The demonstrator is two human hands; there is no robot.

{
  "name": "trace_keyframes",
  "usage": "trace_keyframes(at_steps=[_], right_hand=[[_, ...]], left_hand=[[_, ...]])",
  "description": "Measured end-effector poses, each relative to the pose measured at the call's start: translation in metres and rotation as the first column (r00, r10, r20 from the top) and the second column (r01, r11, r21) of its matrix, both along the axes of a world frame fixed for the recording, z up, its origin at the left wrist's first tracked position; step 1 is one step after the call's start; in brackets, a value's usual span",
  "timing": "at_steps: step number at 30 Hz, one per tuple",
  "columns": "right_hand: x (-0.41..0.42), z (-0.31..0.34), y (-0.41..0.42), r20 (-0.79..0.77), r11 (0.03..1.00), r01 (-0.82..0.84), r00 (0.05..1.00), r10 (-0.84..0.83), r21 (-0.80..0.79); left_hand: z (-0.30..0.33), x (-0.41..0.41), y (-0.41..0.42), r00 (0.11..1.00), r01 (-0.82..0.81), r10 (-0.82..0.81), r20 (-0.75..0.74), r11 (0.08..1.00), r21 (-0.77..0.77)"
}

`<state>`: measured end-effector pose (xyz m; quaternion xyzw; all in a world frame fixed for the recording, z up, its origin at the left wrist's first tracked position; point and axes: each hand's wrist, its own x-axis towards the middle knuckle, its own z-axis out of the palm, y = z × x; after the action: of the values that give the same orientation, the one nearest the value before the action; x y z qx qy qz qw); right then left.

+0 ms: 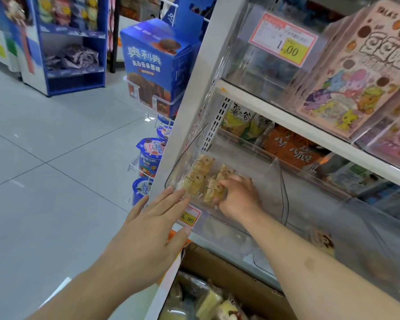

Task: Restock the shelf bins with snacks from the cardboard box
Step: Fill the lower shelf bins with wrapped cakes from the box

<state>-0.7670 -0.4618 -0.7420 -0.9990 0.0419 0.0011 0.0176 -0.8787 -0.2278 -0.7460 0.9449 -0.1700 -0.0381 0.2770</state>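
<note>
While the right hand reaches into the clear bin, the lines below run outward from its grip.
Right grip: fingers curl round a wrapped yellow snack at the bin's front, thumb below it.
Left hand: the left hand is flat, fingers straight, holding nothing; its fingertips touch the bin's front left corner, just above a yellow price tag.
Bin contents: four or so wrapped snacks lie in the left front part; the right part of the bin floor is bare.
Bin edges: a clear divider wall stands right of the hand; the shelf upright runs along the bin's left side.
Room above: an open gap lies between the snacks and the shelf board overhead.
Box: the cardboard box sits below the bin, open, with wrapped snacks inside.
Behind bin: green and orange packets stand in a rear tray.
Upper shelf: a pink carton leans in a clear bin beside a 1.00 tag.
Aisle: grey tile floor lies open to the left.
</note>
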Motion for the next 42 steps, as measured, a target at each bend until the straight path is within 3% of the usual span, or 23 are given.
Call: trace_keyframes(at_steps=[5, 7, 15, 18, 21, 24, 28, 34, 39, 42], right_hand=[[-0.005, 0.009, -0.001, -0.11, 1.0, -0.012, 0.994, 0.011, -0.003], [-0.013, 0.019, 0.0, -0.111, 0.995, -0.036, 0.993, 0.047, 0.095], [-0.157, 0.079, -0.022, 0.22, 0.907, -0.21, 0.966, 0.135, 0.364], [-0.228, 0.065, -0.061, 0.291, 0.892, -0.203, 0.953, 0.085, 0.404], [-0.279, 0.02, -0.11, 0.167, 0.885, -0.029, 0.984, -0.055, 0.464], [-0.312, -0.025, -0.149, -0.039, 0.909, 0.137, 0.99, -0.132, 0.395], [-0.318, -0.067, -0.172, -0.234, 0.94, 0.181, 0.966, -0.113, 0.29], [-0.299, -0.113, -0.183, -0.246, 0.938, 0.054, 0.969, 0.034, 0.341], [-0.288, -0.127, -0.171, -0.146, 0.962, 0.031, 0.989, 0.01, 0.273], [-0.283, -0.097, -0.177, -0.288, 0.913, 0.136, 0.957, -0.021, 0.386]], left_hand=[[-0.005, -0.001, -0.001, 1.0, 0.016, -0.016, 0.012, 1.0, -0.012], [-0.004, -0.004, -0.002, 0.999, 0.026, -0.026, 0.026, 0.999, -0.026], [0.015, -0.041, -0.019, 0.985, 0.163, -0.155, 0.07, 0.979, -0.125], [0.012, -0.058, -0.04, 0.97, 0.241, -0.236, 0.06, 0.964, -0.107], [0.003, -0.075, -0.068, 0.945, 0.328, -0.325, 0.044, 0.941, -0.088], [-0.018, -0.087, -0.098, 0.927, 0.374, -0.375, -0.027, 0.927, -0.033], [-0.064, -0.095, -0.132, 0.914, 0.39, -0.383, -0.136, 0.921, 0.023], [-0.095, -0.104, -0.164, 0.866, 0.479, -0.451, -0.214, 0.872, 0.103], [-0.097, -0.103, -0.175, 0.862, 0.485, -0.455, -0.224, 0.869, 0.1], [-0.082, -0.101, -0.176, 0.877, 0.458, -0.441, -0.191, 0.888, 0.052]])
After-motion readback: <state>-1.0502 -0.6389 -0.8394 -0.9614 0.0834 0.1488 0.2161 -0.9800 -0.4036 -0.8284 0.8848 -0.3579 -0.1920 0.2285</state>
